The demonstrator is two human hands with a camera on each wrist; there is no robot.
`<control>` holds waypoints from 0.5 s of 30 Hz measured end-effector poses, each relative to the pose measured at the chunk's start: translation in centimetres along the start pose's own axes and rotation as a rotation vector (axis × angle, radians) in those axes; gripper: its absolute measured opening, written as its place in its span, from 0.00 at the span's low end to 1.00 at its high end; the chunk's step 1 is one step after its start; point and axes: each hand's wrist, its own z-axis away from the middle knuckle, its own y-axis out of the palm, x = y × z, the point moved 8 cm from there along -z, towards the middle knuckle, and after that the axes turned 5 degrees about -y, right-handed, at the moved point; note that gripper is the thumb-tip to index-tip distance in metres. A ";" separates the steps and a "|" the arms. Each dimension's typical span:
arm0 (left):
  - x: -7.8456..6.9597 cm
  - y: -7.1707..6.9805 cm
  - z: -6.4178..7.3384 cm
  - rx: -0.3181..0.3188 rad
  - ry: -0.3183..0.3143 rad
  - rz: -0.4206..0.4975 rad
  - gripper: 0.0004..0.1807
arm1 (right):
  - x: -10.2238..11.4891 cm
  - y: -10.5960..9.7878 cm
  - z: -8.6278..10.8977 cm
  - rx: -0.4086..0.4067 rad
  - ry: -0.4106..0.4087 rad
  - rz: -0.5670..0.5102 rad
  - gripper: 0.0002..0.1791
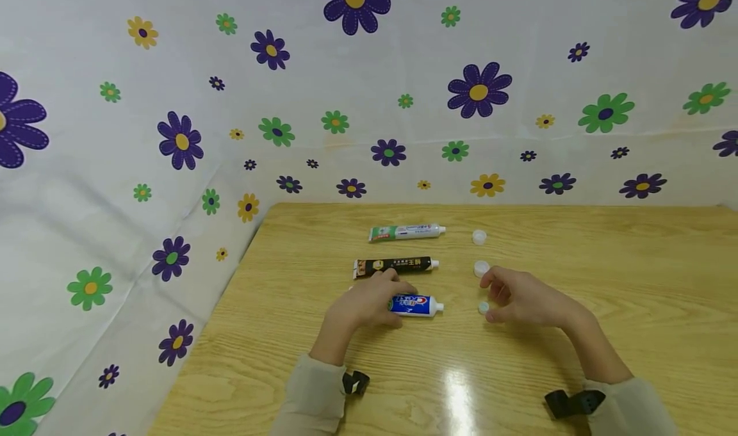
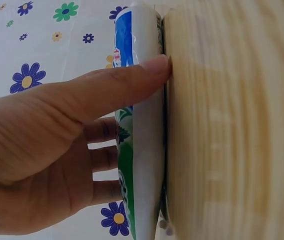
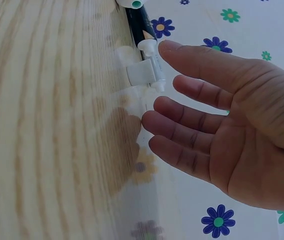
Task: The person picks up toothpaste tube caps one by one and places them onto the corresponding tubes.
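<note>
A blue-and-white toothpaste tube [image 1: 412, 305] lies on the table with its white nozzle pointing right. My left hand [image 1: 369, 300] grips its rear part. The left thumb [image 2: 132, 82] presses the near side, and the fingers reach round the far side. My right hand [image 1: 521, 298] hovers low over the table with loosely bent fingers and holds nothing. Its thumb tip is close to a small pale cap [image 1: 483, 307]; whether they touch I cannot tell. Just left of the right fingertips stands a larger white cap [image 1: 481, 269], seen also in the right wrist view.
Behind the blue tube lie a black toothpaste tube [image 1: 398, 266] and a white-and-green toothpaste tube [image 1: 406, 232], both uncapped with nozzles to the right. Another white cap [image 1: 479, 237] sits at the back. A flower-patterned cloth [image 1: 415, 116] stands behind the wooden table [image 1: 634, 263].
</note>
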 end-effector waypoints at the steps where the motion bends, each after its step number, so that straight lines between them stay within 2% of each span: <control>1: -0.1 0.0 -0.1 -0.001 0.008 -0.012 0.30 | 0.0 0.0 0.0 0.001 -0.001 0.002 0.24; 7: -0.2 0.0 -0.3 -0.006 0.018 -0.049 0.28 | -0.1 0.1 -0.1 0.001 -0.009 0.026 0.23; 15: 0.0 -0.4 -0.1 -0.010 0.004 0.021 0.29 | 0.1 0.2 -0.1 -0.001 -0.013 0.037 0.24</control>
